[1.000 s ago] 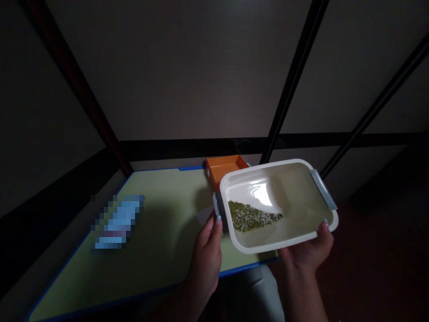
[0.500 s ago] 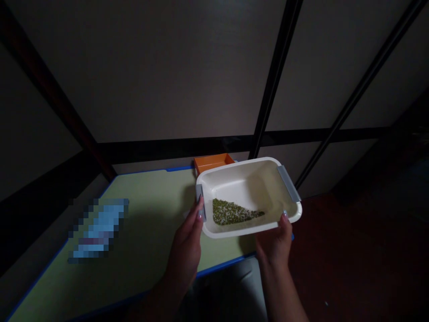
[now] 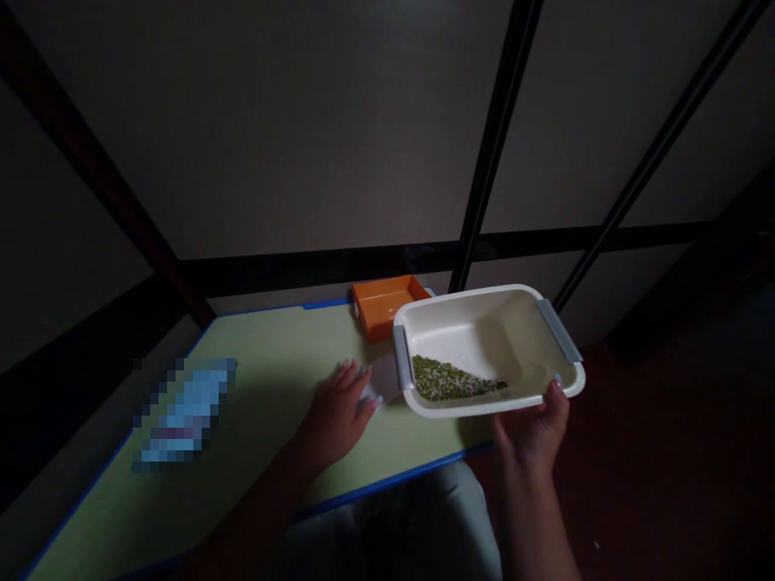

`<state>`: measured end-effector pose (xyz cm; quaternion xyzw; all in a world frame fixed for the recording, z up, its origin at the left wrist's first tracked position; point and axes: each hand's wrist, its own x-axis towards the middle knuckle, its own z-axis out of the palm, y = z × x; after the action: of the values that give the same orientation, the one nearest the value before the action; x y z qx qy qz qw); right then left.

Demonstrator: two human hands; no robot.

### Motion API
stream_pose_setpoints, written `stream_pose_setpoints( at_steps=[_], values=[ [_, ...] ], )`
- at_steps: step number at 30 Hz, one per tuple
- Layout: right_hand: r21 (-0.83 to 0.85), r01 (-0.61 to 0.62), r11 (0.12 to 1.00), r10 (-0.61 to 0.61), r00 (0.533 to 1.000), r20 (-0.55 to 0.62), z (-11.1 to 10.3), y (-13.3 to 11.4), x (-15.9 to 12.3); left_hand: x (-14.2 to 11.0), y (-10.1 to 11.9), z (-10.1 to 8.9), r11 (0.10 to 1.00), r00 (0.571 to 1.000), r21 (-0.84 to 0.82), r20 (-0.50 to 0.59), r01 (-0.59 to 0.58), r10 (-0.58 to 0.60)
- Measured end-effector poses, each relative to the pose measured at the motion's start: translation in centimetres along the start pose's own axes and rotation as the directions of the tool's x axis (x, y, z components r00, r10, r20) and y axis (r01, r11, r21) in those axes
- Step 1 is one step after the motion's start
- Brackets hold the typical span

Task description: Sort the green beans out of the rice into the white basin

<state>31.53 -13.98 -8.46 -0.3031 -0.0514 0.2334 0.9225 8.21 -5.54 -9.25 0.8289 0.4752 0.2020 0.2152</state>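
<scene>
My right hand (image 3: pixel 536 424) grips the near right rim of a white plastic basin (image 3: pixel 451 410), its thumb over the edge and the other fingers underneath. The basin has grey handles at both ends and is held above the table's right part. Small green and whitish grains, like mung beans mixed with rice (image 3: pixel 451 381), lie gathered in its near left corner. My left hand (image 3: pixel 339 407) is off the basin, low over the table, fingers spread. Its fingertips reach the left edge of a flat white piece (image 3: pixel 384 381), partly hidden under the basin; whether they touch it I cannot tell.
An orange tray (image 3: pixel 387 303) stands at the table's back edge, behind the basin. The pale green table (image 3: pixel 272 339) has a blue rim. A pixelated bluish item (image 3: pixel 187 411) lies at its left. Dark-framed panels (image 3: pixel 339 145) rise behind; reddish floor (image 3: pixel 642 468) lies right.
My left hand has let go of the basin's left handle and moved down to the table by the white piece. The basin has shifted right in my right hand, uncovering more of the orange tray.
</scene>
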Motion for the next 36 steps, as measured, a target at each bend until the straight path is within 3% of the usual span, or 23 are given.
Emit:
stream_pose_setpoints(
  at_steps=[6, 10, 16, 19, 25, 27, 30, 32, 36],
  values=[
    [0.007, 0.067, 0.998, -0.068, 0.997, 0.035, 0.0, 0.0, 0.9, -0.5, -0.6, 1.1, 0.963, 0.969, 0.242, 0.239, -0.117, 0.058],
    [-0.001, 0.066, 0.998, -0.066, 0.997, 0.035, 0.1, 0.1, 0.9, -1.8, -2.0, 0.3, 0.943, 0.957, 0.308, 0.289, -0.125, 0.033],
    [0.000, 0.037, 0.999, -0.037, 0.998, 0.044, 0.4, 0.4, 0.5, -5.8, -7.2, -2.4, 0.938, 0.976, 0.337, 0.216, -0.078, 0.004],
    [0.008, 0.015, 1.000, -0.015, 1.000, 0.006, 0.6, 1.0, 0.3, -7.2, -10.0, -4.2, 0.932, 0.993, 0.360, 0.092, 0.030, -0.068],
    [0.028, -0.031, 0.999, 0.031, 1.000, -0.004, 1.3, 1.6, -0.8, -8.8, -11.1, -5.4, 0.926, 0.993, 0.362, -0.078, 0.109, -0.086],
    [0.013, -0.030, 0.999, 0.030, 1.000, -0.006, 1.4, 1.6, -1.2, -9.4, -11.5, -5.8, 0.900, 0.963, 0.368, -0.216, 0.234, -0.162],
    [-0.019, -0.035, 0.999, 0.035, 0.999, -0.008, 1.4, 1.4, -1.5, -10.5, -13.0, -7.1, 0.830, 0.850, 0.312, -0.422, 0.463, -0.316],
    [-0.037, -0.046, 0.998, 0.046, 0.999, 0.003, 1.6, 1.2, -1.6, -11.2, -14.0, -8.1, 0.791, 0.788, 0.252, -0.462, 0.557, -0.407],
    [-0.056, -0.048, 0.997, 0.048, 0.999, 0.010, 2.1, 0.9, -2.1, -12.1, -14.9, -9.0, 0.739, 0.722, 0.163, -0.428, 0.654, -0.544]
  ],
)
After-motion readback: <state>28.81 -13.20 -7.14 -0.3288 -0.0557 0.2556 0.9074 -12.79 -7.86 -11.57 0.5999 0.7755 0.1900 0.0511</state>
